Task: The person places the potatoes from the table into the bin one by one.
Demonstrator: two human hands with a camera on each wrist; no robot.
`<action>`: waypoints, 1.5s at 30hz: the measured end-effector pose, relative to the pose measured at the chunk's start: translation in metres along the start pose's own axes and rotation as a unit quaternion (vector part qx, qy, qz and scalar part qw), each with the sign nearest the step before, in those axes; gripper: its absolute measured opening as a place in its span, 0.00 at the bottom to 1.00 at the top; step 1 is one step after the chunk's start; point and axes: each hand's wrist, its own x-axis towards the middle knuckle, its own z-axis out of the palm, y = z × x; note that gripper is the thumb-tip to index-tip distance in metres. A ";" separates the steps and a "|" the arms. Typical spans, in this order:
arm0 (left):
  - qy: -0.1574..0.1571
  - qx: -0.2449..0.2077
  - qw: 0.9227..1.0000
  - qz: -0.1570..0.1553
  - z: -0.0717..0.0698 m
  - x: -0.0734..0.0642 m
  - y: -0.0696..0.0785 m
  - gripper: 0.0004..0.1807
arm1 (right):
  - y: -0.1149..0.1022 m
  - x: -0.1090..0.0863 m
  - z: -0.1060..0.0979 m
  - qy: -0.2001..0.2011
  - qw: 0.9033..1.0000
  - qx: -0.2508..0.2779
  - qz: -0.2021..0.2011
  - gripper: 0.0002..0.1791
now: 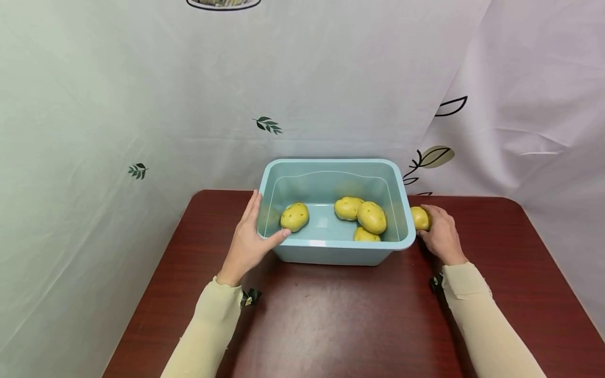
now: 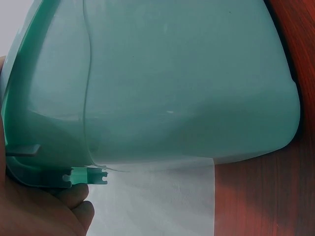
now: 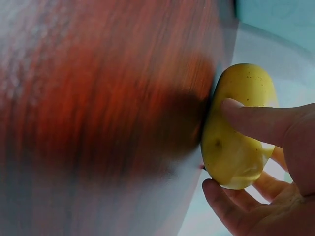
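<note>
A light blue plastic bin (image 1: 326,254) stands on the table with several yellow potatoes inside. One potato (image 1: 294,217) lies at the left; three more sit together at the right, the top potato (image 1: 371,217) overlapping the others. My left hand (image 1: 248,236) rests at the bin's front left corner, fingers straight along the left side and thumb over the front rim. In the left wrist view, its fingertips (image 2: 82,214) are at the rim. Just outside the bin's right side, my right hand (image 1: 440,233) holds another potato (image 3: 238,147) between thumb and fingers, close to the tabletop.
The dark red-brown table (image 1: 307,315) extends toward me and to both sides. Behind it hangs a white cloth (image 1: 212,94) with leaf prints, close to the bin's back. Both wrists carry a dark strap below pale sleeves (image 1: 487,320).
</note>
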 end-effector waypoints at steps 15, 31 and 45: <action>-0.003 0.009 1.000 0.000 0.000 0.000 0.002 0.59 | 0.003 -0.005 -0.003 -0.005 1.000 0.000 0.015 0.36; -0.003 0.008 1.000 -0.002 -0.001 0.000 0.001 0.59 | -0.001 -0.009 -0.010 -0.002 1.000 0.001 0.030 0.38; -0.001 0.008 1.000 0.000 -0.001 -0.001 0.001 0.59 | -0.004 -0.012 -0.015 0.012 0.999 0.001 0.041 0.38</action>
